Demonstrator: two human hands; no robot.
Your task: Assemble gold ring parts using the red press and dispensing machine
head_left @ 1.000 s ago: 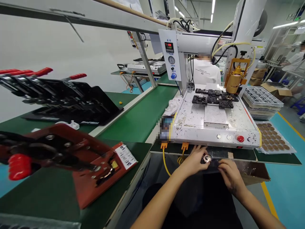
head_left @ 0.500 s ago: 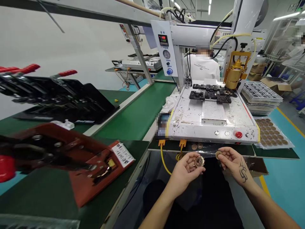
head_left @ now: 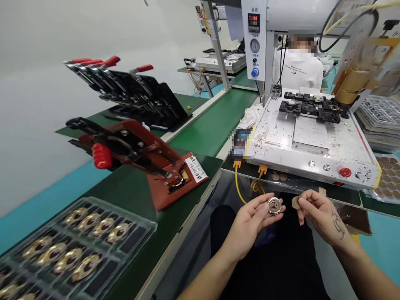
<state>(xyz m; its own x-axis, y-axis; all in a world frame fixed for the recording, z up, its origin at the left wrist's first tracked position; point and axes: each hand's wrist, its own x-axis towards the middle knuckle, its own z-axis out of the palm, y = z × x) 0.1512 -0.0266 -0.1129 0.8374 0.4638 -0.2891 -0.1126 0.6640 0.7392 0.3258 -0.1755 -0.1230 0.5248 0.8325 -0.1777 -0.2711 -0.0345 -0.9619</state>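
Change: view is swung left vs. 0.5 s ago, so more of the clear tray [head_left: 146,227] with gold parts [head_left: 86,266] is now shown at lower left. Compared with 1.0 s ago, both hands are drawn back from under the front of the white machine bed [head_left: 275,154], and the tan disc [head_left: 295,203] is clearly seen in the right hand [head_left: 321,216]. Two loose discs [head_left: 279,177] are left lying on the bench edge, uncovered.

Meaning, as judged: both pieces are now in hand at the same time, but not yet brought together; a gap is left between them.

Pose: round metal case [head_left: 274,206] is gripped by the left hand [head_left: 248,221], thumb on the near side, fingers extended behind and below, open face turned up toward the head camera. Tan disc is pinched between right thumb and index, slightly tilted; the other fingers are curled below. Whether its edge is being peeled or just held can't be told. Both hands are held up over the black-clothed lap [head_left: 268,266], side by side, just in front of the bench. Red-brown clamp fixture [head_left: 159,196] is left untouched.
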